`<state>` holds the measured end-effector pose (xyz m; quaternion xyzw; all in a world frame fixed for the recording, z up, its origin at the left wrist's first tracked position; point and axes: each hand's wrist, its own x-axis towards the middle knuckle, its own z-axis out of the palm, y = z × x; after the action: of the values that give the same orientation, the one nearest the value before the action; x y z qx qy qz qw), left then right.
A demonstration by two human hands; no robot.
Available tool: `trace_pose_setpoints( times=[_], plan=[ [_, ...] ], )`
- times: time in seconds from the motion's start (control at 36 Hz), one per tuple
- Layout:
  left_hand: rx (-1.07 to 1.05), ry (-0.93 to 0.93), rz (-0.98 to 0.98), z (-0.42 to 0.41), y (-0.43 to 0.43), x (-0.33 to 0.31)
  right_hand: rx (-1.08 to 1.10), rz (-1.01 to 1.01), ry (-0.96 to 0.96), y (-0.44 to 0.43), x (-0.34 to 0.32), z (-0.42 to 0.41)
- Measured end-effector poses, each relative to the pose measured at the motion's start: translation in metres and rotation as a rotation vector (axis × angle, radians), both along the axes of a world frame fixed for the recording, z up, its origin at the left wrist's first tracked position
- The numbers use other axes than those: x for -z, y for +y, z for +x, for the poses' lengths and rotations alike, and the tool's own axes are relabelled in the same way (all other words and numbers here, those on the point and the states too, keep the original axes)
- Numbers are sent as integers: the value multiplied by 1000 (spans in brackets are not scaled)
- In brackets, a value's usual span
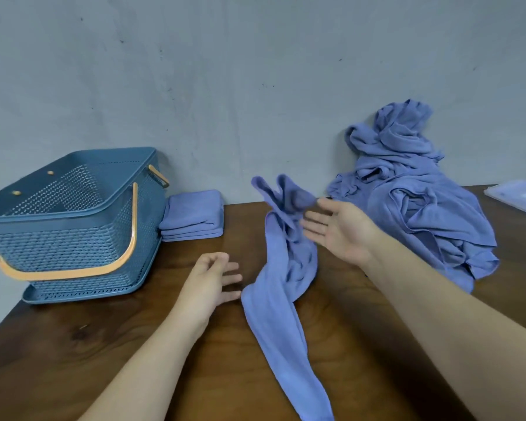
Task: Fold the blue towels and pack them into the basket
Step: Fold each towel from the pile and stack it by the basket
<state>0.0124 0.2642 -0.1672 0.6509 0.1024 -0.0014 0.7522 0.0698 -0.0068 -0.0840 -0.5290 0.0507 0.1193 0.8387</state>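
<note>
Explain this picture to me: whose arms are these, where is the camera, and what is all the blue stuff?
No machine here: a person wears a camera on the head, so you look down along their own arms. On the table stands a blue basket with orange handles, a stack of folded towels beside it, and a crumpled pile of towels against the wall. One loose towel trails across the table, its far end raised beside the open right hand. The left hand is relaxed; neither grips anything.
</note>
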Motion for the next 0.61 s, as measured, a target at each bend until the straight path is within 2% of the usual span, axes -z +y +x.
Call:
trace_pose_setpoints(
  times=[0.08, 0.22, 0.31, 0.42, 0.47, 0.61],
  plan=[
    [39, -42, 87, -2, -1, 2, 12, -328, -44, -1, 26, 4],
    [187, -161, 436, -10, -5, 2, -41, -582, -128, -3, 56, -4],
    [270, -209, 552, -17, -10, -1, -18, -766, -244, 0, 71, -17],
    [298, -362, 838, -28, -20, -1, 103, -1258, -411, -4, 90, -33],
    [267, -439, 968, -31, -26, -2, 108, -1461, -377, -5, 89, -41],
    [143, -556, 1032, -38, -36, -10, 63, -1519, -315, 0, 80, -50]
  ],
)
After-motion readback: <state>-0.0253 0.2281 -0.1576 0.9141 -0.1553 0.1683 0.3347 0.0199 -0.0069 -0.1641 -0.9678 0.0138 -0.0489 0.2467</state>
